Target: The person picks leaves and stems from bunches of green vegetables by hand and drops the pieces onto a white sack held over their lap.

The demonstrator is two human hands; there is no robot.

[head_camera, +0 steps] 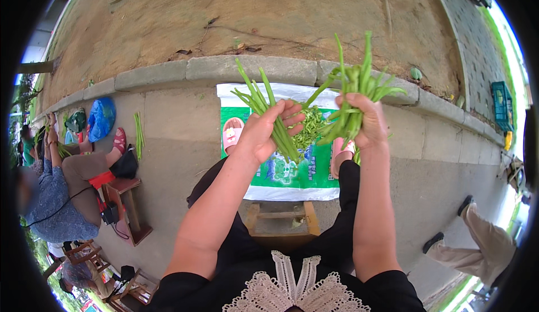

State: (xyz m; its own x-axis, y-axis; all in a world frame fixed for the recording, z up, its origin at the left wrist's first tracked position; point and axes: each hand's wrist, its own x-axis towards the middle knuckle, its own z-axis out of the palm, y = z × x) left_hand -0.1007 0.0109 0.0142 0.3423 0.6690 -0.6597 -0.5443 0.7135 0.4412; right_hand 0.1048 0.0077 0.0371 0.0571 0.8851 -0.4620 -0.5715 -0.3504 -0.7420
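Note:
Long green stalks (pixel 269 97), which look like sweet potato stems, lie across the palm of my left hand (pixel 269 128), with the thumb over them and the fingers partly spread. My right hand (pixel 368 116) grips a thicker bunch of green stems (pixel 353 80), some bent and drooping at the ends. Below and between the hands, a heap of short cut green pieces (pixel 310 126) rests on a green and white woven sack (pixel 236 164) laid flat on the pavement. The sack bears printing and a cartoon bear. My feet, in pink slippers (pixel 234 133), stand at its sides.
A stone kerb (pixel 252 68) runs beyond the sack, with bare soil (pixel 294 13) past it. At left, a person (pixel 63 194) sits near a wooden stool (pixel 126 211), a blue plastic bag (pixel 102 118) and loose stalks (pixel 139 135). Another person's legs (pixel 467 244) are at right. A teal crate (pixel 502 106) stands farther off.

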